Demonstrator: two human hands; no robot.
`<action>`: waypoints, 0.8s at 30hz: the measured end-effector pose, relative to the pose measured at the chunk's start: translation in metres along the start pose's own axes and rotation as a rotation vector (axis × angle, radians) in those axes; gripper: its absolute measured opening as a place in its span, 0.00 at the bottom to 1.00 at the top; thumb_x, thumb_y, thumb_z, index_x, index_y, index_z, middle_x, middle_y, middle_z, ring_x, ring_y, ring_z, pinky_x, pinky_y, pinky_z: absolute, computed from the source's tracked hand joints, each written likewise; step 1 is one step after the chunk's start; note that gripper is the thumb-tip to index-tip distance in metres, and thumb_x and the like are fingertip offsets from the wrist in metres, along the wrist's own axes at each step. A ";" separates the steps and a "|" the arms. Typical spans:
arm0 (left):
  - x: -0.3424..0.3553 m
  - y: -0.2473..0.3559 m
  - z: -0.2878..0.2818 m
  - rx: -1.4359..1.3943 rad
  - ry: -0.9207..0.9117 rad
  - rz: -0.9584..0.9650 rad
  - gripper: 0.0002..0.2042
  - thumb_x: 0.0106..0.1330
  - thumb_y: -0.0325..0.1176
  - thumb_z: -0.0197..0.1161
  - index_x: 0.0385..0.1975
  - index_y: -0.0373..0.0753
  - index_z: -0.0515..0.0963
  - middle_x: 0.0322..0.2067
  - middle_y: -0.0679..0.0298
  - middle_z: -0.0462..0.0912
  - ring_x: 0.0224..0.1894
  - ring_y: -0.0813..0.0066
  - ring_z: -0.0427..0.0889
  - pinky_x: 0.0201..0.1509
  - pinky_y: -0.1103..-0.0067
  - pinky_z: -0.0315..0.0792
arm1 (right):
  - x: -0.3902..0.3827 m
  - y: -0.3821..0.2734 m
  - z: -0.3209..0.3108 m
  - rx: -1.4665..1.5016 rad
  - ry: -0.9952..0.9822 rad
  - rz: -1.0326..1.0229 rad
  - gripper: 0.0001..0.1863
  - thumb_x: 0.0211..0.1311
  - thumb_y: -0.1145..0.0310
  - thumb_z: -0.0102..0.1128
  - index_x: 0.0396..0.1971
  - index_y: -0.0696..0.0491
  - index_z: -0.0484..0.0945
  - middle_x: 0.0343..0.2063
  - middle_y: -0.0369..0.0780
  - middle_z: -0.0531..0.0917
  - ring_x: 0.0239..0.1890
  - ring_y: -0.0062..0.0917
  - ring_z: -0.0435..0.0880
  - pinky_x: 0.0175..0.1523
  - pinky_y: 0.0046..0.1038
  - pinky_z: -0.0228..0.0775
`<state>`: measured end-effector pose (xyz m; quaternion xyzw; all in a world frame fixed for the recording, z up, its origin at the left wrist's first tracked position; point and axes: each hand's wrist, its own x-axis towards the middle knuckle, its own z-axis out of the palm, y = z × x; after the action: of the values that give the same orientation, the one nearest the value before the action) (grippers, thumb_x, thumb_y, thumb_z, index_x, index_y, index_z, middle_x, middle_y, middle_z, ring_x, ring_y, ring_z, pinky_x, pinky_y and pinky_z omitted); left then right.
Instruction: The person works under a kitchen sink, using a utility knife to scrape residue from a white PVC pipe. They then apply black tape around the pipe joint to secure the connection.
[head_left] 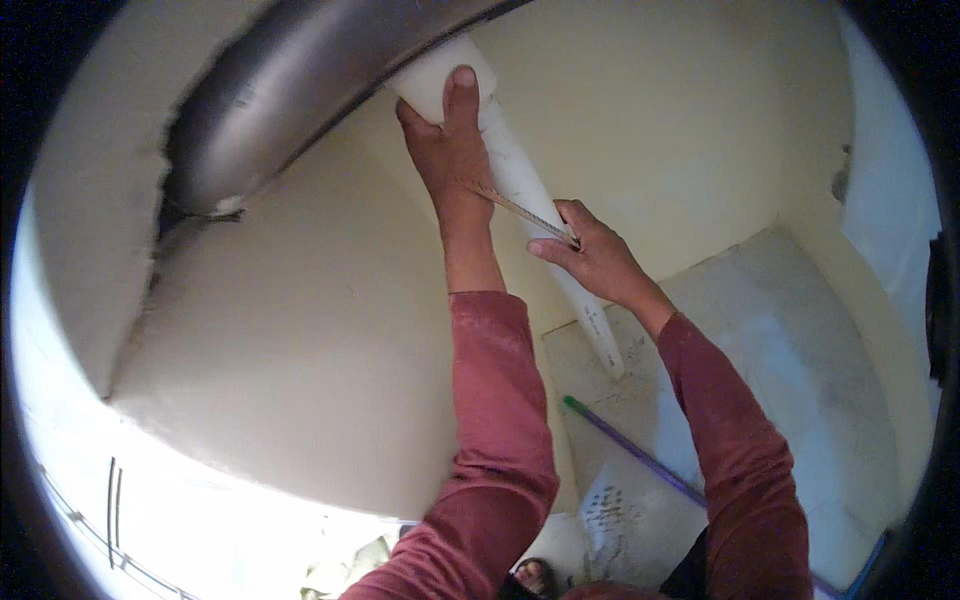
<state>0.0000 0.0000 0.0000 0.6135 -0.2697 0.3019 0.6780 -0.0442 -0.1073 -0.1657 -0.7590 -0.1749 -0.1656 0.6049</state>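
My left hand (448, 135) grips the white plastic fitting (425, 68) at the top of a long white pipe (590, 318), just under a large metal cylinder (260, 85) set in a ragged-edged opening. The pipe slants down to the right, past both hands. My right hand (597, 252) is closed on a thin, flat strip (520, 210) with an edge that looks toothed, like a saw blade. The strip lies across the pipe, its far end at my left wrist. My right fingertips are beside the pipe; whether they touch it, I cannot tell.
Pale walls (680, 130) surround a marked light floor (760, 350). A purple pole with a green end (630, 450) and a blue pole (865, 568) lie at lower right. A railing (115, 510) shows at bright lower left, a pale sheet (880, 180) at right.
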 end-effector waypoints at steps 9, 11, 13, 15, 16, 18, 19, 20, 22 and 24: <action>0.007 0.052 0.004 0.023 -0.009 -0.022 0.34 0.64 0.46 0.66 0.63 0.32 0.61 0.55 0.53 0.73 0.57 0.66 0.73 0.63 0.72 0.65 | 0.018 -0.038 -0.016 -0.190 0.043 -0.068 0.35 0.63 0.43 0.62 0.59 0.54 0.69 0.49 0.44 0.80 0.52 0.35 0.80 0.57 0.33 0.69; 0.004 0.058 0.006 0.018 -0.053 -0.020 0.36 0.66 0.49 0.65 0.66 0.33 0.60 0.57 0.55 0.73 0.58 0.67 0.72 0.65 0.72 0.62 | 0.015 -0.047 -0.019 -0.180 0.035 -0.040 0.35 0.62 0.44 0.63 0.59 0.54 0.70 0.49 0.45 0.80 0.52 0.34 0.80 0.57 0.34 0.69; 0.007 0.054 0.010 0.004 -0.069 0.019 0.36 0.66 0.49 0.65 0.66 0.33 0.60 0.58 0.56 0.72 0.58 0.66 0.71 0.65 0.72 0.62 | 0.021 -0.044 -0.023 -0.154 0.048 -0.040 0.35 0.62 0.44 0.64 0.58 0.56 0.70 0.49 0.46 0.80 0.52 0.34 0.80 0.57 0.34 0.69; 0.000 0.053 0.003 0.015 -0.078 -0.043 0.33 0.66 0.47 0.64 0.64 0.33 0.63 0.58 0.56 0.73 0.58 0.66 0.71 0.66 0.72 0.62 | 0.022 -0.031 -0.007 -0.092 0.061 -0.044 0.34 0.62 0.46 0.64 0.58 0.57 0.70 0.50 0.46 0.80 0.52 0.34 0.80 0.57 0.34 0.69; -0.006 0.051 -0.001 0.024 -0.077 -0.073 0.33 0.66 0.47 0.64 0.64 0.33 0.63 0.58 0.56 0.73 0.58 0.66 0.71 0.66 0.72 0.62 | 0.018 -0.024 0.000 -0.084 0.028 -0.026 0.36 0.62 0.44 0.63 0.59 0.57 0.69 0.52 0.47 0.79 0.55 0.36 0.78 0.59 0.35 0.68; -0.014 0.055 0.007 0.006 -0.105 -0.109 0.33 0.66 0.47 0.64 0.64 0.33 0.63 0.57 0.56 0.73 0.58 0.66 0.71 0.65 0.72 0.62 | 0.023 -0.024 -0.014 -0.080 0.004 -0.026 0.39 0.62 0.41 0.60 0.62 0.57 0.68 0.56 0.50 0.77 0.60 0.41 0.76 0.63 0.37 0.66; -0.021 0.057 0.005 0.019 -0.111 -0.135 0.32 0.66 0.46 0.64 0.64 0.33 0.63 0.57 0.56 0.73 0.58 0.66 0.71 0.65 0.72 0.62 | 0.022 -0.031 -0.013 -0.080 -0.010 0.026 0.40 0.62 0.42 0.61 0.63 0.57 0.67 0.59 0.50 0.75 0.62 0.41 0.73 0.64 0.37 0.64; -0.033 0.054 0.002 0.025 -0.122 -0.168 0.32 0.66 0.46 0.64 0.64 0.33 0.64 0.57 0.56 0.73 0.58 0.66 0.71 0.65 0.72 0.62 | 0.017 -0.038 -0.015 -0.088 -0.022 0.089 0.40 0.63 0.43 0.61 0.65 0.57 0.66 0.61 0.50 0.74 0.64 0.41 0.71 0.65 0.37 0.63; -0.062 0.050 -0.011 0.065 -0.129 -0.260 0.32 0.66 0.46 0.64 0.63 0.33 0.64 0.57 0.56 0.73 0.58 0.66 0.72 0.65 0.72 0.62 | 0.012 -0.056 -0.013 -0.109 -0.031 0.044 0.38 0.64 0.46 0.61 0.66 0.56 0.65 0.62 0.49 0.72 0.66 0.40 0.69 0.67 0.36 0.61; -0.092 0.049 -0.016 0.077 -0.135 -0.363 0.32 0.66 0.46 0.65 0.63 0.32 0.64 0.57 0.56 0.74 0.58 0.66 0.72 0.65 0.72 0.62 | 0.006 -0.071 -0.024 -0.088 -0.038 0.094 0.37 0.64 0.47 0.61 0.65 0.56 0.65 0.60 0.48 0.72 0.64 0.39 0.69 0.65 0.36 0.61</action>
<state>-0.0978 0.0114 -0.0368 0.6965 -0.1880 0.1430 0.6776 -0.0729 -0.1152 -0.0967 -0.7951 -0.1432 -0.1304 0.5747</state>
